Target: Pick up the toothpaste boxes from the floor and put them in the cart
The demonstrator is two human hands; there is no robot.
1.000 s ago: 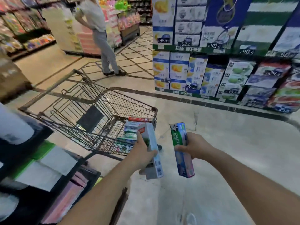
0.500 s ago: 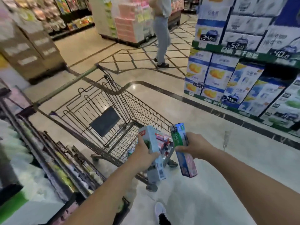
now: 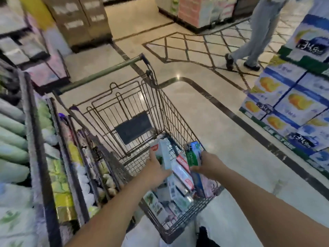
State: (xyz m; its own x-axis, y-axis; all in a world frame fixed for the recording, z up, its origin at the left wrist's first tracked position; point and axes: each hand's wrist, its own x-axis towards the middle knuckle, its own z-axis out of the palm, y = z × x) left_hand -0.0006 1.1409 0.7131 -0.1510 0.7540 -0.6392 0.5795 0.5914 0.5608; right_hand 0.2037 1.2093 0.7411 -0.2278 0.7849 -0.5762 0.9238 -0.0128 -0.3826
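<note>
Placing step in hand. A pale toothpaste box [image 3: 164,155] is gripped in the left hand [image 3: 156,171], a green one [image 3: 193,155] pinched in the right hand [image 3: 207,164] — both held over the cart [image 3: 178,227] basket, where more boxes are already piled. Next move, as judged — both grips to be eased open low over the pile.

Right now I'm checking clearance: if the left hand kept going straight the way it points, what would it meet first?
Probably the cart's black seat flap; the left hand, holding a pale box, points toward it, though depth is unclear.
</note>
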